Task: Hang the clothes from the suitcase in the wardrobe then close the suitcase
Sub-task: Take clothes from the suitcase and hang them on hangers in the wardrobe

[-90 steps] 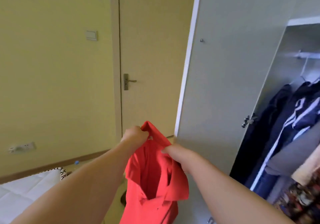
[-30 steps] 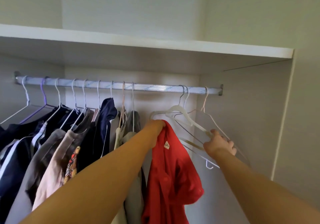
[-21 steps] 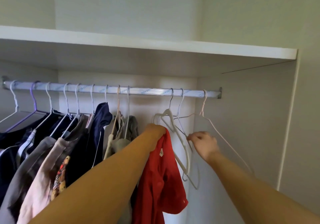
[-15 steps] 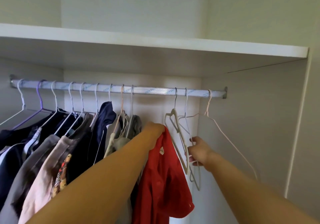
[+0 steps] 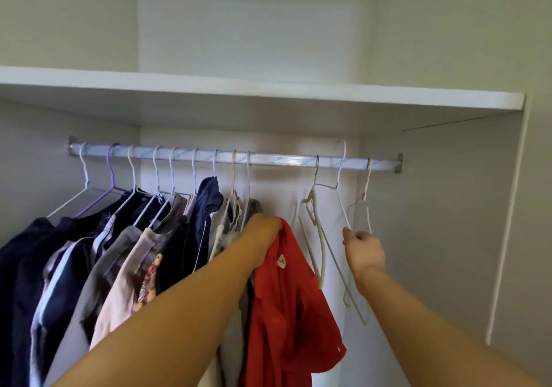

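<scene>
Inside an open wardrobe, seen from the head camera, a person holds up a red shirt [image 5: 286, 294] below the clothes rail [image 5: 280, 161]. The left hand [image 5: 265, 231] grips it by the bunched collar. The shirt hangs limp and creased from that fist, with a small white label [image 5: 280, 262] showing near the neck and one sleeve drooping at the lower right. It sits between the clothes already hung on the left and the bare hangers on the right, brushing the grey and cream garments just beside it. The right hand [image 5: 363, 246] has its fingers curled round the wire of a white hanger [image 5: 343, 207]. The hanger's hook appears to stand just above the rail, though the thin wire makes this hard to confirm. A thicker beige hanger [image 5: 317, 228] and a pale pink wire hanger [image 5: 366, 189] hang empty on either side of it. Navy jackets [image 5: 209, 207], grey tops and a pale pink printed garment [image 5: 149, 270] crowd the rail's left half. A white shelf [image 5: 268, 88] spans the wardrobe above the rail, and a plain white side panel [image 5: 448, 207] closes it on the right.
</scene>
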A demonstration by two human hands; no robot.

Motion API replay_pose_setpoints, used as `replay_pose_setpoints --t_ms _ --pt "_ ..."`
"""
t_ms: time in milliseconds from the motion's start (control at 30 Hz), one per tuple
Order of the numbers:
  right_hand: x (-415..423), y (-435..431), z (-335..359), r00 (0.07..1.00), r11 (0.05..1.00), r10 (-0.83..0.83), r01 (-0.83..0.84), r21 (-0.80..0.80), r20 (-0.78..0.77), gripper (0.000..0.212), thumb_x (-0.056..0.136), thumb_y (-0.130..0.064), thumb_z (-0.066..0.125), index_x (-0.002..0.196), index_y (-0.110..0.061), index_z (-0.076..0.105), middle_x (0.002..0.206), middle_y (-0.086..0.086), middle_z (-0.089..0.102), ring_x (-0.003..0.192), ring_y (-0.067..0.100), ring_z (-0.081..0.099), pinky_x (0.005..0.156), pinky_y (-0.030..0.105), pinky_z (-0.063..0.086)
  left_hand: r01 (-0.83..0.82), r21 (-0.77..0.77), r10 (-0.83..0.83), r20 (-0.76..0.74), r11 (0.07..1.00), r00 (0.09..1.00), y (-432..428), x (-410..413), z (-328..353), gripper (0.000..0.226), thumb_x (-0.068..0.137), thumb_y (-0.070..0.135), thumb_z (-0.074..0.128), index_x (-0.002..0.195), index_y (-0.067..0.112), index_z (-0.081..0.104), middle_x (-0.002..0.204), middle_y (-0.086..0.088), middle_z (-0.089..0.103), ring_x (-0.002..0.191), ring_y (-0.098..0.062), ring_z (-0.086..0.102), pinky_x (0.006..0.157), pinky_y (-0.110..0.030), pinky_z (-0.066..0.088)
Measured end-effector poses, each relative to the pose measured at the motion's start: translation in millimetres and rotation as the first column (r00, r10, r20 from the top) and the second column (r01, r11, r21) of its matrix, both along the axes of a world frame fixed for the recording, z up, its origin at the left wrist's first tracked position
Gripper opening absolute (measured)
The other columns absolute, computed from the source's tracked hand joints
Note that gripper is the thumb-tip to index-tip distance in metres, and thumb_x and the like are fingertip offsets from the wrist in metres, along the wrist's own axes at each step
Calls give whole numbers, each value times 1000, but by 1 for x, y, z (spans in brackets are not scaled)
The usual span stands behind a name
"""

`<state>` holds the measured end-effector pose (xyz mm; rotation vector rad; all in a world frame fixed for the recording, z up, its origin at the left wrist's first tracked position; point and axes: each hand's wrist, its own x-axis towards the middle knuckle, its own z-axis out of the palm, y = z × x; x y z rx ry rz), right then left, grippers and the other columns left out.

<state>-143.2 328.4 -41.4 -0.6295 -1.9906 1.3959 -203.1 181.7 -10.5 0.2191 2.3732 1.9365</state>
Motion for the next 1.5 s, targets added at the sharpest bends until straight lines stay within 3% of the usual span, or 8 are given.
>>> replay_pose_setpoints --t_ms 100,300,700,767,1067,1233,1400,1500 --pt "24 -9 -1 999 999 -30 29 -25 -25 27 95 -22 46 76 -3 50 65 6 46 70 27 46 66 30 39 7 128 -5 -20 992 1000 -14 13 -9 22 89 6 47 109 3 54 92 -17 58 76 -26 55 65 -32 45" --pt "95 -30 -23 998 998 -59 59 -34 3 37 94 -18 46 59 -10 36 58 5 39 52 18 35 51 26 29 -49 102 61 -110 994 992 -40 66 -26 18 87 4 48 71 13 48 76 -12 51 70 -24 49 64 -34 43" --pt "249 -73 -65 995 997 -83 83 5 -56 43 90 -12 53 51 -14 35 49 4 33 50 19 30 51 28 26 -211 45 215 -171 976 961 -94 194 -48 27 94 10 43 118 2 51 94 -12 57 68 -16 45 60 -28 37" --pt "271 -83 -71 993 998 -57 54 -34 -102 45 89 -13 54 51 -14 29 51 5 28 51 21 25 51 30 22 -213 15 212 -165 977 963 -100 214 -51 27 94 9 41 118 1 50 84 -8 53 67 -17 47 56 -27 37" --pt "304 -130 -54 913 846 190 -339 -412 -362 26 90 -11 55 66 -15 44 41 -3 43 32 8 31 37 16 25 -250 -185 230 -120 950 966 -138 254 -55 34 94 10 40 126 2 47 123 -23 55 108 -36 54 85 -37 44" --pt "300 -161 -60 921 807 168 -333 -487 -351 38 95 -28 50 62 -12 50 35 -7 31 29 3 24 32 15 20 -267 -462 206 -179 846 962 -190 266 -64 35 97 8 37 128 -5 45 130 -24 51 120 -37 50 96 -37 41" --pt "291 -171 -65 958 835 122 -240 -495 -260 51 97 -35 43 53 -9 46 30 -6 29 29 7 25 36 19 23 -435 -591 309 -308 679 900 -234 275 -64 32 101 17 26 128 3 36 128 -22 51 116 -40 50 91 -42 41" --pt "294 -180 -67 964 849 104 -214 -484 -244 51 97 -34 44 53 -8 45 39 1 35 39 14 29 43 23 25 -438 -581 331 -287 686 899 -257 268 -59 40 103 30 25 127 3 42 129 -24 50 116 -41 50 94 -42 41"
